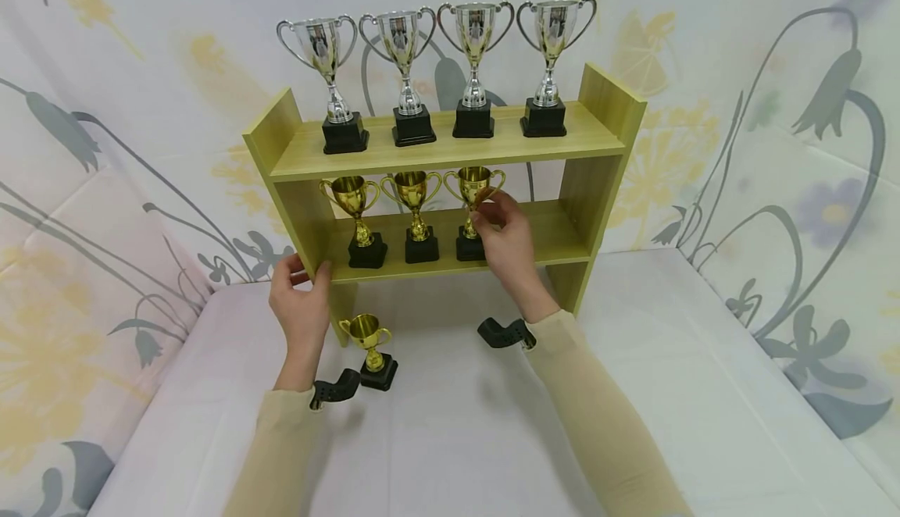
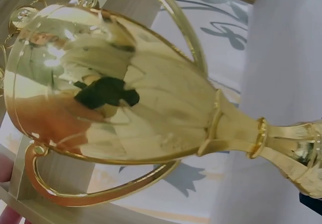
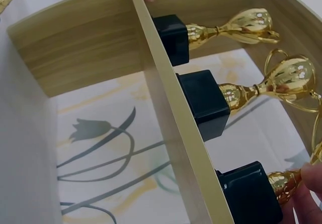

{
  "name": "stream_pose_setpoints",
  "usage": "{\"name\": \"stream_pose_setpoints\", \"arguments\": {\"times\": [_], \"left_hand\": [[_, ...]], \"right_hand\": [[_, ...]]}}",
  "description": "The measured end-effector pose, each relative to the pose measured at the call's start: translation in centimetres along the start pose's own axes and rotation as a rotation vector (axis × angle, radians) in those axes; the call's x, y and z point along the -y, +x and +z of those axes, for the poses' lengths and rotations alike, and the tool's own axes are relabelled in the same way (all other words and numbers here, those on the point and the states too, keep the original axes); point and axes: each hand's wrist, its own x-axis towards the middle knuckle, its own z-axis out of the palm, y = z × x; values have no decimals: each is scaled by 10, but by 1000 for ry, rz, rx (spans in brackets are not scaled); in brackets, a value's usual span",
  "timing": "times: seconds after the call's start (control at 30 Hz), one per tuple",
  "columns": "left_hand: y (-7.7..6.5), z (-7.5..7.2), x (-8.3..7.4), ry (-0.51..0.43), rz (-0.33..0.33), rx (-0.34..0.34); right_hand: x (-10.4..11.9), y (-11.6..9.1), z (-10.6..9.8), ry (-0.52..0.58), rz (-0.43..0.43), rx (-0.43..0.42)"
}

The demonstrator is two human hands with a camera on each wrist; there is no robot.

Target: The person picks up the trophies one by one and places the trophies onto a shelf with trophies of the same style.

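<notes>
My right hand (image 1: 509,244) pinches the rightmost gold trophy (image 1: 472,183) by its stem and handle on the lower board of the wooden shelf (image 1: 450,159). Its black base stands on that board, and in the right wrist view my fingertips (image 3: 313,177) are at its stem. My left hand (image 1: 301,306) grips the shelf's left side panel, thumb in front. Two more gold trophies, left (image 1: 362,228) and middle (image 1: 415,189), stand beside the held one. On the table below, close to my left wrist, is another gold trophy (image 1: 366,332), which fills the left wrist view.
Several silver trophies with black bases, one at the far right (image 1: 555,29), stand in a row on the shelf's top board. The shelf stands on a white-covered table (image 1: 450,423) before a flower-patterned backdrop (image 1: 738,150). Both wrists wear black camera mounts.
</notes>
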Motion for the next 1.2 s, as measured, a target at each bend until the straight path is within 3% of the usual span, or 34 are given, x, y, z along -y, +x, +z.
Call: {"name": "stream_pose_setpoints", "arguments": {"times": [0.23,0.53,1.2], "left_hand": [[4,0,-2,26,21,-2],[5,-1,2,12,49,-1],[1,1,3,4,83,-17]], "right_hand": [[-1,0,1,23,-17,-15],[-1,-6,5,83,22,-79],[1,-19,-6,94,0,-41]]}}
